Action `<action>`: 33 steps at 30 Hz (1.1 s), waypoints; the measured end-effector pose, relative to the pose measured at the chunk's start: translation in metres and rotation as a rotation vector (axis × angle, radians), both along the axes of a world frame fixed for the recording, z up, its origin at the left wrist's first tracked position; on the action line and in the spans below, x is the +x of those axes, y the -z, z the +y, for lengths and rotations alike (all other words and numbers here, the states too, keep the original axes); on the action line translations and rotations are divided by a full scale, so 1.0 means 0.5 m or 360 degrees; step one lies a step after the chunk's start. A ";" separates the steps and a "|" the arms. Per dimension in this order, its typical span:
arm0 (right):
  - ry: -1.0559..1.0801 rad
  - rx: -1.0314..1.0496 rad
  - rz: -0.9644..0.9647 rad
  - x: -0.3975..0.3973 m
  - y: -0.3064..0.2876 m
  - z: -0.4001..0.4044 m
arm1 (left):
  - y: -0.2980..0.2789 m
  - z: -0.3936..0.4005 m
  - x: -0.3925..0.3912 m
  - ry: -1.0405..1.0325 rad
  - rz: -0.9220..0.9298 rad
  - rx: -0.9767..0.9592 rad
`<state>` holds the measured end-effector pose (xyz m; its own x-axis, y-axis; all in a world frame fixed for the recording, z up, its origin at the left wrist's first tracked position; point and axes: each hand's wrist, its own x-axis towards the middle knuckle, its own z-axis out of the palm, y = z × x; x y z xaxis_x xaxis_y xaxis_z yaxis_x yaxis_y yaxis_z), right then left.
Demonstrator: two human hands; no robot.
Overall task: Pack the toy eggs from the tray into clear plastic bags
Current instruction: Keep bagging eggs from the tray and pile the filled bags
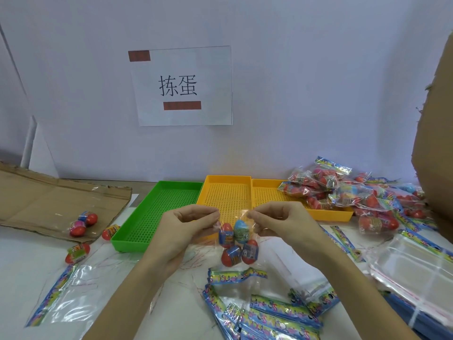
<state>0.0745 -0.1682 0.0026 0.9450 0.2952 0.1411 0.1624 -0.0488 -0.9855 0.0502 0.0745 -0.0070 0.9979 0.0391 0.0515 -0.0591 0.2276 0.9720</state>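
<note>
Both my forearms come up from the bottom edge and angle inward, bare, no sleeves showing. My left hand [188, 224] is raised above the tabletop, wrist bent a bit, fingers curled in, thumb and forefinger tips pinched together at its right side. My right hand [282, 223] mirrors it at the same height, fingers curled, thumb and forefinger pinched at its left side. The two grips face each other, close but apart, each nipping a top corner of one clear bag [236, 241] hanging between them.
</note>
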 end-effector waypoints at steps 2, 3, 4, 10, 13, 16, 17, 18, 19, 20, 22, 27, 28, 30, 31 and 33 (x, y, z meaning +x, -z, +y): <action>-0.0037 0.0065 0.0027 0.001 -0.003 -0.008 | -0.003 0.007 0.002 0.0019 -0.0011 -0.0036; -0.0065 0.0103 0.0048 0.001 -0.005 -0.011 | -0.004 0.010 0.003 0.0027 -0.0026 -0.0043; -0.0094 0.0136 0.0064 0.001 -0.006 -0.014 | -0.005 0.013 0.004 0.0036 -0.0045 -0.0042; -0.0186 0.0208 0.0046 0.004 -0.011 -0.016 | -0.018 0.023 0.002 0.0086 -0.0148 0.0069; -0.0218 0.0242 0.0033 0.001 -0.017 -0.018 | -0.026 0.028 -0.002 0.0109 -0.0225 0.0133; -0.0205 0.0227 -0.0030 0.000 -0.019 -0.021 | -0.030 0.032 -0.005 0.0123 -0.0309 0.0191; -0.0194 0.0200 -0.0053 -0.002 -0.020 -0.021 | -0.031 0.032 -0.006 0.0121 -0.0350 0.0235; -0.0176 0.0159 -0.0082 -0.002 -0.018 -0.022 | -0.031 0.033 -0.007 0.0110 -0.0400 0.0306; -0.0172 0.0116 -0.0102 -0.003 -0.020 -0.022 | -0.031 0.034 -0.008 0.0095 -0.0454 0.0378; -0.0175 0.0084 -0.0122 -0.004 -0.020 -0.022 | -0.030 0.036 -0.008 0.0068 -0.0518 0.0456; -0.0177 0.0058 -0.0151 -0.004 -0.019 -0.020 | -0.030 0.041 -0.009 0.0023 -0.0646 0.0602; -0.0122 -0.0018 -0.0221 0.001 -0.013 -0.017 | -0.035 0.044 -0.017 0.0049 -0.0791 0.0834; -0.0120 -0.0034 -0.0236 0.001 -0.012 -0.018 | -0.036 0.045 -0.019 0.0057 -0.0796 0.0854; -0.0142 0.0012 -0.0230 0.002 -0.012 -0.019 | -0.038 0.042 -0.023 0.0075 -0.0799 0.0830; -0.0165 0.0078 -0.0212 0.003 -0.013 -0.018 | -0.039 0.039 -0.025 0.0071 -0.0793 0.0801; -0.0192 0.0198 -0.0192 0.002 -0.015 -0.015 | -0.040 0.032 -0.024 0.0004 -0.0802 0.0764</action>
<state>0.0753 -0.1758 0.0102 0.8777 0.3787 0.2936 0.2771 0.0989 -0.9557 0.0380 0.0903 0.0128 0.8477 -0.1062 0.5198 -0.5298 -0.2199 0.8191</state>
